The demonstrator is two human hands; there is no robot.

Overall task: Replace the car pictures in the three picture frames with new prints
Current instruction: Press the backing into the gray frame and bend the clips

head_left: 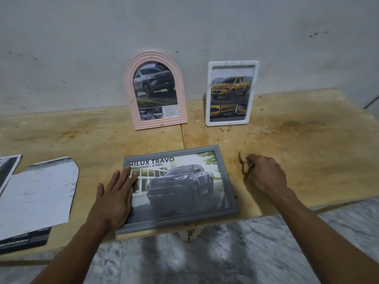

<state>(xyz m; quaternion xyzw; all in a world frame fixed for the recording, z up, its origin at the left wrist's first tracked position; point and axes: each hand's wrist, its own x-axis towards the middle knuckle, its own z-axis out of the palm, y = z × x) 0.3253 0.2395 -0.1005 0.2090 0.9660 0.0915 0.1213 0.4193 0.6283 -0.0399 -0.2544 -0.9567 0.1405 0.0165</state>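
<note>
A grey rectangular frame (225, 177) lies flat near the table's front edge, showing a dark pickup print. My left hand (114, 197) rests flat, fingers straight, on the frame's left side. Just right of the frame, my right hand (264, 173) hovers over the table with fingers curled round a small tan object (242, 158). A pink arched frame (131, 85) with a silver truck picture leans on the wall. Beside it stands a white frame (209, 93) holding a yellow pickup picture.
Loose prints lie at the left: a white sheet face down (34, 193), a dark-edged print (8, 171) further left and another (24, 240) under it at the front edge. The wooden table (307, 150) is stained. Grey marble floor (225, 253) lies below.
</note>
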